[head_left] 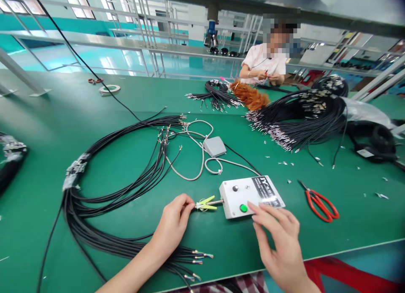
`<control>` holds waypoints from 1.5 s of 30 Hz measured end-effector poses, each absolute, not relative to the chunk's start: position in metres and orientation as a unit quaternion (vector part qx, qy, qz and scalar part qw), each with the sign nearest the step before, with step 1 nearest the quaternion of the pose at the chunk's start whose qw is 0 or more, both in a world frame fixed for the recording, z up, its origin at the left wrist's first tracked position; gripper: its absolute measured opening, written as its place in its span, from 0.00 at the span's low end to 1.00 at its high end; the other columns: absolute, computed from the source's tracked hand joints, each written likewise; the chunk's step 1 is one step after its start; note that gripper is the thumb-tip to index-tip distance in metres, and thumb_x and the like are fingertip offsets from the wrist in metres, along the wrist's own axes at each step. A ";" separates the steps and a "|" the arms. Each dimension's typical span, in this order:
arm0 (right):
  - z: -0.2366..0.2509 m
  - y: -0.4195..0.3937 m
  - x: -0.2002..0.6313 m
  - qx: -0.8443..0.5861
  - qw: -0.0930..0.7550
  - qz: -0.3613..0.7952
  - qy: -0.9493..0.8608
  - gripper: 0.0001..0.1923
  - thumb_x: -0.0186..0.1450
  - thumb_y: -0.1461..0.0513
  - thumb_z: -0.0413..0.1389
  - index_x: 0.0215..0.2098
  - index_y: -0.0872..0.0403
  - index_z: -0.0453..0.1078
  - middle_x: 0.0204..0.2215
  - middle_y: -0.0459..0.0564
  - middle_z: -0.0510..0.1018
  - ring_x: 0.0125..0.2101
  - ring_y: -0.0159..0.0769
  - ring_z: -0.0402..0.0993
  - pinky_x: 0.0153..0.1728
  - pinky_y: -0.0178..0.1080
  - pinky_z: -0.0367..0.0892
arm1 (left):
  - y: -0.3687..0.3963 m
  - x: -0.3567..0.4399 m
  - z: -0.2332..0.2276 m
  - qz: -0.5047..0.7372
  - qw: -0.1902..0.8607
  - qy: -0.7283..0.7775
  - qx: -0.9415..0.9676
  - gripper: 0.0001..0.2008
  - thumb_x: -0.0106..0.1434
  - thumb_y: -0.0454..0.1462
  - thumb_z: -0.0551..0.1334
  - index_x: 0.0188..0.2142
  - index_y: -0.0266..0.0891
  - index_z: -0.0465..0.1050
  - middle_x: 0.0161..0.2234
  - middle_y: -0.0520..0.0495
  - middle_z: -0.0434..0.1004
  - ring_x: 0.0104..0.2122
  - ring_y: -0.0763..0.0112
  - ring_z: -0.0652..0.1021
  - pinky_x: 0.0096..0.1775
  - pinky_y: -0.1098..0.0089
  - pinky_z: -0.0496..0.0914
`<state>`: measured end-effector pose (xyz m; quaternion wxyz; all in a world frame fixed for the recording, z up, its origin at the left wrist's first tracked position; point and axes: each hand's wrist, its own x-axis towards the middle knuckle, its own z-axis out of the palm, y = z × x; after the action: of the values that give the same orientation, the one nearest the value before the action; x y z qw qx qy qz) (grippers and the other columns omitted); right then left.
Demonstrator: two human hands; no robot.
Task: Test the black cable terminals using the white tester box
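Observation:
My left hand (177, 217) is closed in a pinch on a wire end at the jaws of a yellow-green clip (207, 203). Thin white strands show there; the rest of that wire is hidden by the hand. The clip sits on the metal shaft of a small white control box (230, 200), which has a black knob, a switch and a green button (243, 208). Over the box's front right part, my right hand (280, 238) is open, fingers spread, with the fingertips close to the button. Whether they touch the box I cannot tell.
A tied bundle of black cables (74, 174) curves around the left. Red-handled pliers (321, 204) lie at right. Behind the box is a grey pedal (215, 146) with its cord. More cable bundles (294, 120) lie at the back right, where a co-worker (262, 65) sits.

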<state>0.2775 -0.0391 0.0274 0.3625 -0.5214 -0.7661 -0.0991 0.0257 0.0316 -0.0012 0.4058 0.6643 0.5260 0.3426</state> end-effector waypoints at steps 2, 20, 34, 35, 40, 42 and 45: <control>0.015 -0.048 0.278 -0.520 0.363 -0.106 -0.765 0.12 0.66 0.74 0.52 0.44 0.56 0.68 0.45 0.57 0.81 0.49 0.44 0.73 0.51 0.51 0.56 | 0.033 0.025 -0.002 0.341 0.405 0.526 0.666 0.10 0.66 0.39 0.54 0.29 0.41 0.68 0.26 0.51 0.72 0.28 0.66 0.72 0.33 0.69 0.64; -0.003 -0.054 0.253 -0.471 0.416 -0.098 -0.771 0.11 0.64 0.73 0.56 0.42 0.55 0.70 0.40 0.54 0.83 0.46 0.40 0.74 0.55 0.49 0.58 | 0.032 -0.009 0.012 0.311 0.440 0.554 0.635 0.11 0.61 0.42 0.58 0.40 0.39 0.68 0.28 0.52 0.70 0.26 0.69 0.72 0.30 0.71 0.68; -0.028 -0.053 0.235 -0.425 0.387 -0.015 -0.818 0.16 0.63 0.74 0.51 0.45 0.54 0.70 0.43 0.49 0.83 0.44 0.37 0.78 0.46 0.42 0.68 | 0.016 -0.018 0.043 0.335 0.364 0.556 0.668 0.08 0.61 0.37 0.62 0.26 0.41 0.74 0.27 0.50 0.76 0.30 0.67 0.75 0.34 0.70 0.67; -0.027 -0.053 0.235 -0.426 0.391 -0.016 -0.816 0.16 0.63 0.73 0.51 0.45 0.54 0.70 0.42 0.49 0.83 0.43 0.37 0.78 0.46 0.42 0.69 | 0.016 -0.017 0.044 0.338 0.355 0.555 0.673 0.08 0.61 0.37 0.63 0.26 0.41 0.74 0.26 0.51 0.76 0.29 0.68 0.75 0.33 0.71 0.67; -0.023 -0.051 0.232 -0.424 0.411 -0.011 -0.807 0.13 0.64 0.73 0.51 0.43 0.54 0.71 0.39 0.48 0.84 0.40 0.36 0.79 0.43 0.41 0.70 | 0.016 -0.009 0.042 0.335 0.343 0.556 0.679 0.07 0.60 0.36 0.63 0.26 0.41 0.76 0.24 0.51 0.75 0.26 0.70 0.72 0.29 0.72 0.66; -0.022 -0.051 0.232 -0.423 0.413 -0.003 -0.807 0.13 0.64 0.73 0.51 0.42 0.53 0.71 0.39 0.48 0.84 0.39 0.36 0.79 0.42 0.41 0.71 | 0.022 -0.009 0.043 0.351 0.329 0.554 0.679 0.06 0.59 0.37 0.64 0.26 0.41 0.77 0.26 0.51 0.76 0.27 0.69 0.73 0.30 0.72 0.66; -0.021 -0.052 0.232 -0.429 0.414 0.010 -0.803 0.14 0.64 0.73 0.51 0.43 0.52 0.71 0.38 0.48 0.84 0.39 0.37 0.79 0.40 0.41 0.73 | 0.050 -0.021 0.053 0.411 0.302 0.570 0.644 0.07 0.59 0.40 0.64 0.29 0.39 0.78 0.25 0.51 0.75 0.26 0.70 0.73 0.30 0.71 0.68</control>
<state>0.2319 -0.0519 -0.0209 0.4138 -0.4288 -0.8030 0.0098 -0.0209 0.0502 0.0533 0.3017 0.6444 0.5701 0.4108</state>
